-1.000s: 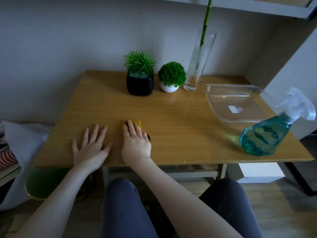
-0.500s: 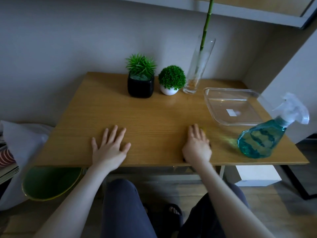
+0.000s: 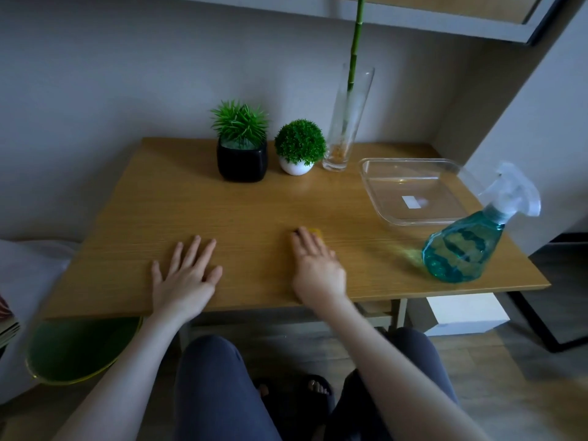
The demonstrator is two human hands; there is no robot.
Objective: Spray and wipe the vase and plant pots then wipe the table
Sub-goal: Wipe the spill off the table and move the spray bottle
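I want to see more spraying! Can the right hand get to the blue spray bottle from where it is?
Probably yes. The right hand lies flat on a yellow cloth, and the spray bottle stands off to its right on the same table with only bare wood between them. It would likely let go of the cloth first.

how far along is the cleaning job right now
Looks done: the vase, black pot and white pot stand in a row at the back, spray bottle set aside. In hand: right hand presses a yellow cloth on the table; left hand rests flat. Left: remaining tabletop.
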